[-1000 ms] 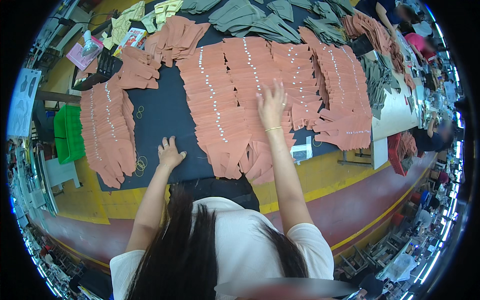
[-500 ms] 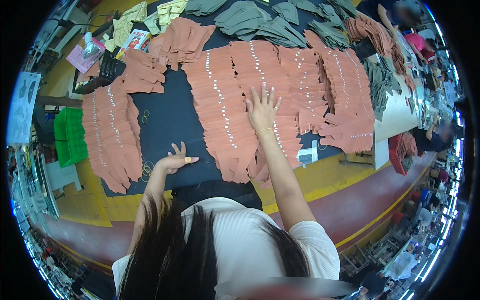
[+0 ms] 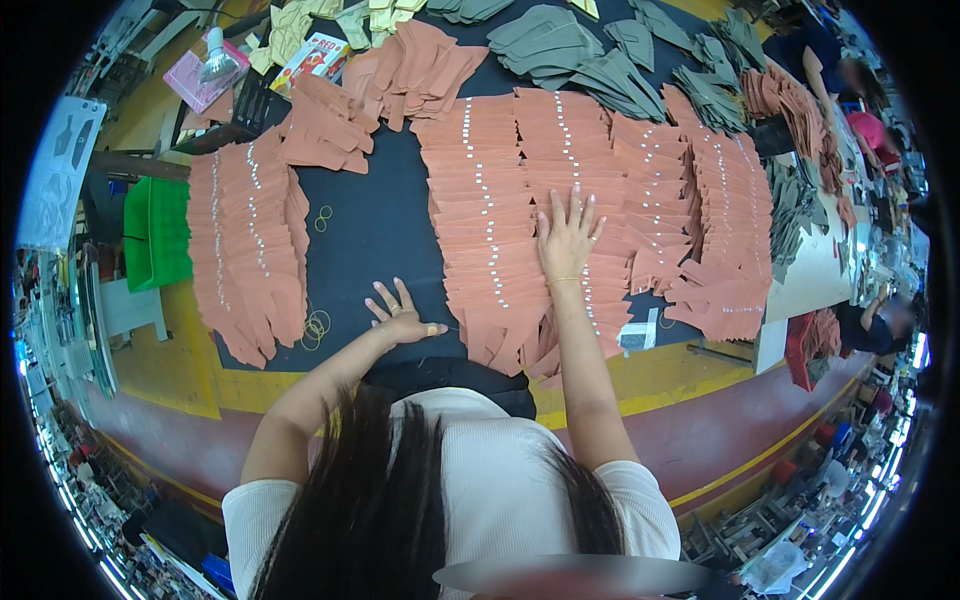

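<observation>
My right hand (image 3: 568, 240) lies flat with fingers spread on a long overlapping row of salmon glove-shaped cut pieces (image 3: 560, 120), each marked with a small white tag. Left of that row runs another tagged row of salmon pieces (image 3: 465, 200). My left hand (image 3: 403, 320) rests on the dark tabletop (image 3: 375, 235), its fingers apart and its thumb, with a tan wrap, pointing at the near end of this row. Neither hand holds anything. Thin yellow bands (image 3: 317, 328) lie on the table left of my left hand.
More salmon rows (image 3: 245, 230) cover the table's left end and its right part (image 3: 725, 190). Grey-green pieces (image 3: 545, 45) are piled at the back. A green crate (image 3: 157, 232) stands off the left edge, a red crate (image 3: 799, 350) off the right. People work beyond at right.
The view has shifted, so the table appears farther right. My left hand has come slightly nearer the salmon row, its fingers spread wider. My right hand stays on about the same pieces.
</observation>
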`<state>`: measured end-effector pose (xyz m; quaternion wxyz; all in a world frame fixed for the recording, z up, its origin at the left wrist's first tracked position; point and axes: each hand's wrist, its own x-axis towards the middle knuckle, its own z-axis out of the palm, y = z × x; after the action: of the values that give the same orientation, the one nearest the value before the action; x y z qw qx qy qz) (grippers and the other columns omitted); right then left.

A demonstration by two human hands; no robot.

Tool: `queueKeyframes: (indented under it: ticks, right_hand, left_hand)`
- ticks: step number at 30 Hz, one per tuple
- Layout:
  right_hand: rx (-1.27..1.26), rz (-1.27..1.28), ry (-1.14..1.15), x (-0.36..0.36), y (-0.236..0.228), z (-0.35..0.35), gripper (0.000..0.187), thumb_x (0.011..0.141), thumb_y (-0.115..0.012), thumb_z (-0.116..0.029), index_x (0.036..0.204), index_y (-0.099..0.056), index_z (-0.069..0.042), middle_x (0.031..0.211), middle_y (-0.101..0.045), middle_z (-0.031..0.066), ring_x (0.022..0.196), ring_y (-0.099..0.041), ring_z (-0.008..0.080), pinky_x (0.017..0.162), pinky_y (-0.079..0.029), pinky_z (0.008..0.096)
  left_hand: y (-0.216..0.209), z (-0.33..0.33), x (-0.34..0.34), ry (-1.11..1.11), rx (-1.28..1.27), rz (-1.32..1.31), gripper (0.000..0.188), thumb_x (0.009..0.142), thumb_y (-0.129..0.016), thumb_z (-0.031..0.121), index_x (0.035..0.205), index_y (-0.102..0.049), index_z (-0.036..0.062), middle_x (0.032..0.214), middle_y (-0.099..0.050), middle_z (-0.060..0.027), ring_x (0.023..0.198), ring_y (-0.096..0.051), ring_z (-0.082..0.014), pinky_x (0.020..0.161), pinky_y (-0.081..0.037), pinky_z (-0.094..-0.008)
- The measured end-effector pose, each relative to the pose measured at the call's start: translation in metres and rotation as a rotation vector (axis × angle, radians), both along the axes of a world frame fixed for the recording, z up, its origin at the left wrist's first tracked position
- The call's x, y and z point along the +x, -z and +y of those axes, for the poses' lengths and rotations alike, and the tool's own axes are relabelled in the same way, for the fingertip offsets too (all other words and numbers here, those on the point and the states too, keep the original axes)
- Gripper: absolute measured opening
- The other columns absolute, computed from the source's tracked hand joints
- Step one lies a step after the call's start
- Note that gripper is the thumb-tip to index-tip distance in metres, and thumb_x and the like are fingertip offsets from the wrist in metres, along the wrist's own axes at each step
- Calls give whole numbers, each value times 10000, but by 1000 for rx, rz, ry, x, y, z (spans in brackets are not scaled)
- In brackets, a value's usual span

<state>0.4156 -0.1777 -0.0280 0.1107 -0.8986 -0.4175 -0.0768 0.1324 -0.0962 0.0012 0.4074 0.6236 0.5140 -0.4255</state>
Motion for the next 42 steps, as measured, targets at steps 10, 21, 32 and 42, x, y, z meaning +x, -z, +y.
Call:
queueKeyframes:
  ticks: [10,21,32,42]
  right_hand:
    - [24,-9,7,-1,1,3,451,887,-600,-377,1320,-552,-262,1510,-358,45,1420,-248,321,1133,-142,588]
    - [37,-37,0,0,3,3,438,878,-612,-382,1297,-567,-263,1493,-378,41,1405,-271,322,1125,-151,592]
    - [55,0,2,0,3,1,491,878,-607,-393,1332,-533,-223,1498,-369,40,1406,-269,315,1128,-141,588]
    - [56,9,-3,2,2,1,555,871,-611,-397,1371,-489,-190,1501,-364,42,1404,-272,314,1116,-169,603]
  left_hand:
    - [12,-23,16,-111,202,106,1442,642,-781,625,1439,314,130,1457,387,-253,1333,296,-537,1076,-46,-685]
    - [14,-29,10,-136,290,-2,1418,637,-810,572,1474,232,98,1463,347,-291,1313,311,-560,1048,-27,-717]
    - [12,-30,13,-118,293,38,1442,631,-811,591,1461,266,111,1458,370,-271,1333,281,-552,1069,-58,-696]
    - [12,-30,14,-127,301,33,1419,635,-804,582,1473,236,105,1461,358,-281,1321,305,-553,1063,-40,-700]
